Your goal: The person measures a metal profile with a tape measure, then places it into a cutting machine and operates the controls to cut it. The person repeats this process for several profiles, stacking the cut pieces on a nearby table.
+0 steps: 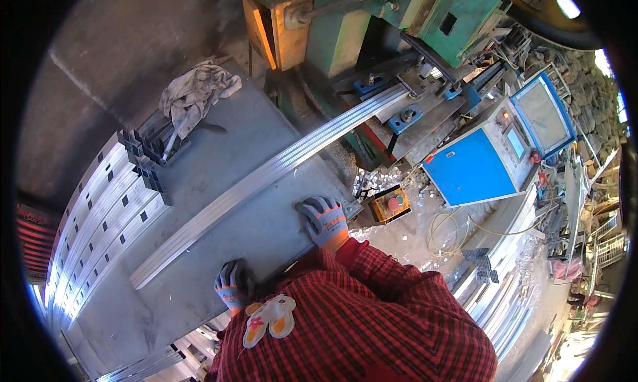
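"Head view: what's looking risky?"

"The metal bar is spanning lower left to upper right, with neither hand steadying it; a bump could be skewing it. Left hand is resting loosely half-curled, right hand is lying part-spread, neither visibly gripping anything."

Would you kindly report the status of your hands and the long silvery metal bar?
Left hand, right hand: gloved, off the silvery bar. Bar across grey metal table, far end at green machine. Crumpled grey rag beyond bar, not touching it.
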Demonstrator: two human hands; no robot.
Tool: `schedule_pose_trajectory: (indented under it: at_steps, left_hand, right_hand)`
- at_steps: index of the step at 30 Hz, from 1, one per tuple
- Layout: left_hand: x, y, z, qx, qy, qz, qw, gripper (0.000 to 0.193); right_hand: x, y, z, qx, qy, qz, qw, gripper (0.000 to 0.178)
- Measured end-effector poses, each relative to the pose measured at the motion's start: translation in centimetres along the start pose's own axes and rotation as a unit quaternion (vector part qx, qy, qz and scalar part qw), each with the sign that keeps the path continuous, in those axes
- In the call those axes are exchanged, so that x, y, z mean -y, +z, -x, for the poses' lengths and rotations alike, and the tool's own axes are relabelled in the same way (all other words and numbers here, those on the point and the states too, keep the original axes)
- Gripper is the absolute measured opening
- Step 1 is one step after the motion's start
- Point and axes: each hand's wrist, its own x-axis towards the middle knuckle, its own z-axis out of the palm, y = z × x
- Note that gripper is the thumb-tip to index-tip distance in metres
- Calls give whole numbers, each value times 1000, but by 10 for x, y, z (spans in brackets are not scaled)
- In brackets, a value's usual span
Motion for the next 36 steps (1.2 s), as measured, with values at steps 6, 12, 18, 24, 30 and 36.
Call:
schedule_pose_trajectory:
  at_steps: [6, 12, 18, 24, 30, 36]
  left_hand:
    - [-1, -3, 0, -2, -11, -13, 1000, 43]
    - [-6, -5, -5, -3, -16, -5, 1000, 44]
    - [-10, -6, -5, -6, -26, -5, 1000, 43]
    - [-8, -6, -3, 2, -38, -12, 999, 45]
    - [-10, -7, -4, 10, -48, -15, 999, 45]
    - [-11, -10, -3, 17, -56, -10, 998, 45]
  right_hand:
    - [1, 0, -1, 12, -8, 2, 1000, 51]
    - [-1, 2, -1, 3, -11, -10, 1000, 50]
    - [1, 1, -1, 5, -9, -5, 1000, 48]
    - [2, -2, -2, -4, -15, -3, 1000, 48]
    - [2, -1, -2, -21, -18, -13, 1000, 46]
    - [4, -2, -2, -11, -14, -13, 1000, 46]
